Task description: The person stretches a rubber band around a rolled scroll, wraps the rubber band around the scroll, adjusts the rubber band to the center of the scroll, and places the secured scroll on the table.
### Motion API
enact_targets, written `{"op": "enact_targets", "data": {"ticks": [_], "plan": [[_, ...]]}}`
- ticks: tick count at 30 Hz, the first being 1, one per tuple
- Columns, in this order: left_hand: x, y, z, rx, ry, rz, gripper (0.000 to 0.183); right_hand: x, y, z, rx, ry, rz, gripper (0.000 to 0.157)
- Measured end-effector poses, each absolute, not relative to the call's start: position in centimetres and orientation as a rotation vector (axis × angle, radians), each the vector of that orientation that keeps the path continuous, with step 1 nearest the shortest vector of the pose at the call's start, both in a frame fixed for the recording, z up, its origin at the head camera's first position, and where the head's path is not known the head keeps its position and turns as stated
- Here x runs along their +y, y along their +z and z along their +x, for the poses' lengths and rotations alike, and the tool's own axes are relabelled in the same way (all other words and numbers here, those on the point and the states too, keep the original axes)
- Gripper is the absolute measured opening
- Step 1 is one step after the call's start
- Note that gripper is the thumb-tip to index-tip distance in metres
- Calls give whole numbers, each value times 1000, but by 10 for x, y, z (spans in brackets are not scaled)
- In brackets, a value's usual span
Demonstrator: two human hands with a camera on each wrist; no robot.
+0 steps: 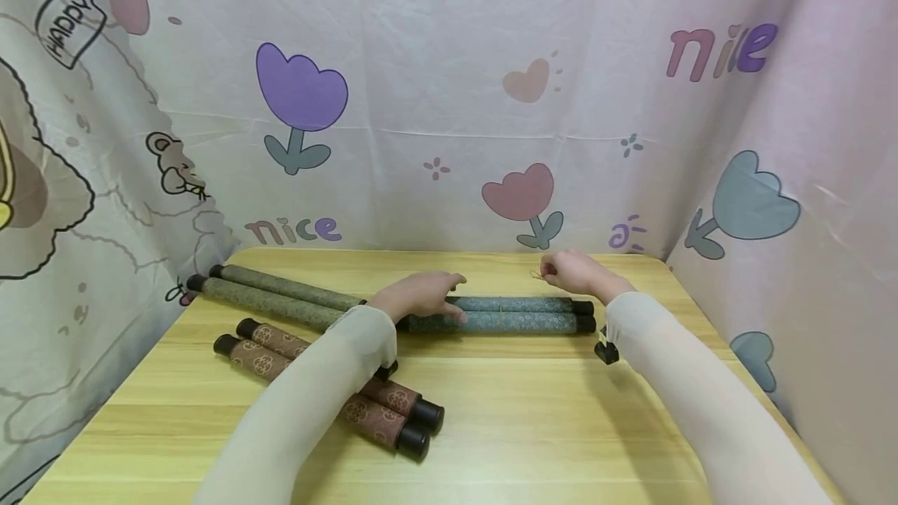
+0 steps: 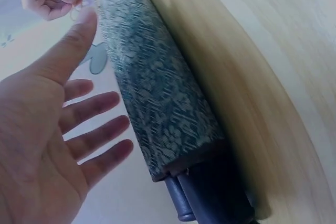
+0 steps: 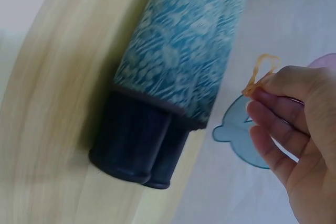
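Observation:
A blue patterned scroll, rolled in two side-by-side rolls with black end knobs, lies crosswise toward the back of the table. My left hand is over its left part; in the left wrist view the fingers are spread and straight beside the roll, holding nothing. My right hand is above and behind the scroll's right end. Between thumb and fingertips it pinches a small orange loop, seemingly a rubber band. A thin band crosses the blue scroll near its middle right.
An olive-green scroll lies slanted at the back left. In front of it is a brown flowered scroll with black knobs, partly behind my left sleeve. A printed curtain stands behind the wooden table.

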State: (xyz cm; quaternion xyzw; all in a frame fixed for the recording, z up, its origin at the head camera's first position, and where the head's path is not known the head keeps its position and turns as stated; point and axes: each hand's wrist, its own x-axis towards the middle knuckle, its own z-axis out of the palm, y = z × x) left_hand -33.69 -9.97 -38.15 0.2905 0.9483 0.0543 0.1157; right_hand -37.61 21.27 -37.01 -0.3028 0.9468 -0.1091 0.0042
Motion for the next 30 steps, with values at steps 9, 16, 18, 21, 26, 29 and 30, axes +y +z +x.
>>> {"op": "enact_targets", "data": {"ticks": [9,16,18,21,26,29,30], "plan": [[-94,-372,-329,2827,510,879,71,204,-361,-362,2944,-585,-878,7],[-87,-369,-320,2847,698,866,61,195,-356,-347,2956,-672,-938,4],[-86,-368,-319,2860,753,870,57,192,-355,-344,2947,-717,-957,5],[-83,-367,-316,2887,804,883,53,189,-355,-338,2934,-788,-974,5],[-81,-365,-310,2899,895,884,50,184,-355,-327,2899,-906,-1012,5],[-80,-364,-306,2876,965,890,49,180,-356,-319,2858,-989,-1008,7],[-80,-364,-304,2863,986,893,50,179,-356,-316,2839,-1024,-1005,7]]}}
